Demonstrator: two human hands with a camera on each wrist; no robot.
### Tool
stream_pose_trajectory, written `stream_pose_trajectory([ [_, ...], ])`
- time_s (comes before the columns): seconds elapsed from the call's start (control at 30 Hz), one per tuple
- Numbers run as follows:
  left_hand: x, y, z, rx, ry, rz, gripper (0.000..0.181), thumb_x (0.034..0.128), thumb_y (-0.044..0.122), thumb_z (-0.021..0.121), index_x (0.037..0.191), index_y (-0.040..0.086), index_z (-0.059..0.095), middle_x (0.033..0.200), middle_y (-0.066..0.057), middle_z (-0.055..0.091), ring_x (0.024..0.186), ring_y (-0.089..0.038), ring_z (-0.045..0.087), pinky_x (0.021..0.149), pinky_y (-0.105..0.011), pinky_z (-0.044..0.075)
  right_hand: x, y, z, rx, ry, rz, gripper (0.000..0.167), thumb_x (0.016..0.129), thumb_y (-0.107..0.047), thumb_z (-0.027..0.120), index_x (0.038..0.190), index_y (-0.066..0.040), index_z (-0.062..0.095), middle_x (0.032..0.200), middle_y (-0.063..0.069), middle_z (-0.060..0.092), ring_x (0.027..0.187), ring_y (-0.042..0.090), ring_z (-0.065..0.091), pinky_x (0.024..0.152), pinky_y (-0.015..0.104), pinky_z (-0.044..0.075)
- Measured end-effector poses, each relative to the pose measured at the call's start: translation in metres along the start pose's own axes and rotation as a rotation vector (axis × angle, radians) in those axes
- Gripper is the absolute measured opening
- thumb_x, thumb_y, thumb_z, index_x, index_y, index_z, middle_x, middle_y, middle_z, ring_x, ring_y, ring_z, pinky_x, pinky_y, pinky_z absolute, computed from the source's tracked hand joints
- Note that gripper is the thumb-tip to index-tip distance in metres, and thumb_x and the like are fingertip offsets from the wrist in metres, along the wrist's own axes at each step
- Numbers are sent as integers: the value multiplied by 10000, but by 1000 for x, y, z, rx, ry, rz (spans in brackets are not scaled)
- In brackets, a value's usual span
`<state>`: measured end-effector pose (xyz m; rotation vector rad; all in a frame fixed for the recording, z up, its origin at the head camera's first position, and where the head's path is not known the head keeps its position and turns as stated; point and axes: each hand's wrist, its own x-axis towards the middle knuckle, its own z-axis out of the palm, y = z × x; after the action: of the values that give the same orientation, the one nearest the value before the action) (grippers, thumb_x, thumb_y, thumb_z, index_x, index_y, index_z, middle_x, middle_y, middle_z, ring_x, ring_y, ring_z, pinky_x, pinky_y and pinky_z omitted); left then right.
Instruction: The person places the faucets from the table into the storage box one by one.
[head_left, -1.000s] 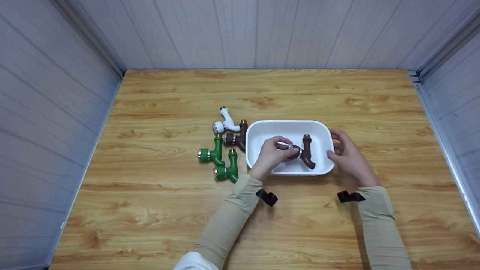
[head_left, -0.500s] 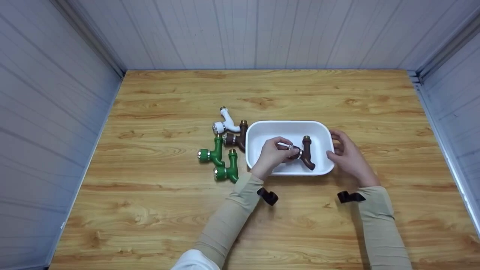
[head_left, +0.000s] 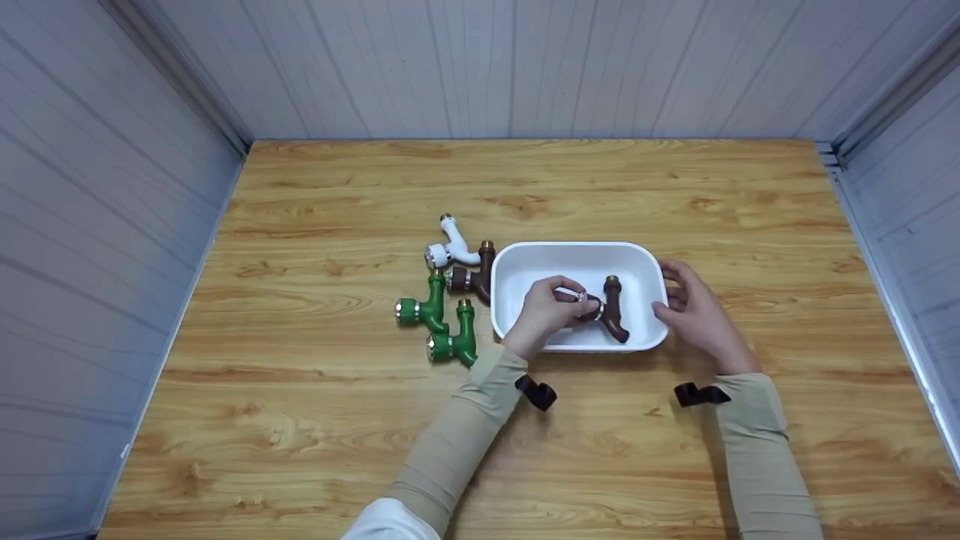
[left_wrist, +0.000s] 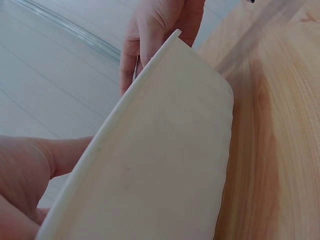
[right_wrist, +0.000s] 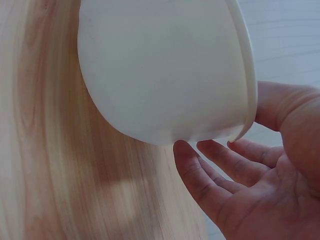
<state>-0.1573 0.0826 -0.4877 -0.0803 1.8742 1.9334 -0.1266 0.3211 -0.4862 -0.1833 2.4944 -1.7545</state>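
1. Your left grip (head_left: 546,309) pinches the brown tap (head_left: 613,309) by its knob end, inside the white tub (head_left: 562,255); whether the tap touches the tub's floor, I cannot tell.
2. Your right grip (head_left: 697,311) clasps the tub's right end, thumb at the rim, fingers against the outer wall.
3. Left of the tub, your surface (head_left: 300,420) carries a white tap (head_left: 456,244), a second brown tap (head_left: 486,271) and two green taps (head_left: 466,336).

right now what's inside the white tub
A brown bib tap, pinched at one end by the left hand. That hand covers part of the white tub; anything beneath it cannot be seen.
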Motion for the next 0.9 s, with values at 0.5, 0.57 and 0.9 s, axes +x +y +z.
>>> stream_pose_trajectory([
  [0.5,2,-3,-2,7,-13,18,247,749,-65,767,972,-42,665,798,-97,602,694,-124,605,676,-279,574,0,0,1,19,12,15,628,855,154,570,1416,64,302,1359,281,417,1111,430,512,855,158,477],
  [0.57,1,-2,-2,9,-10,18,247,750,-58,770,976,-42,670,782,-90,590,676,-119,595,675,-282,573,0,1,1,21,11,11,632,857,153,572,1419,65,297,1362,283,413,1113,433,508,856,156,473],
  [0.9,2,-3,-3,43,7,39,229,762,-31,770,971,-41,676,775,-91,615,681,-112,588,649,-249,551,-1,0,0,19,7,8,627,859,146,576,1419,56,309,1361,286,416,1124,440,507,846,136,475],
])
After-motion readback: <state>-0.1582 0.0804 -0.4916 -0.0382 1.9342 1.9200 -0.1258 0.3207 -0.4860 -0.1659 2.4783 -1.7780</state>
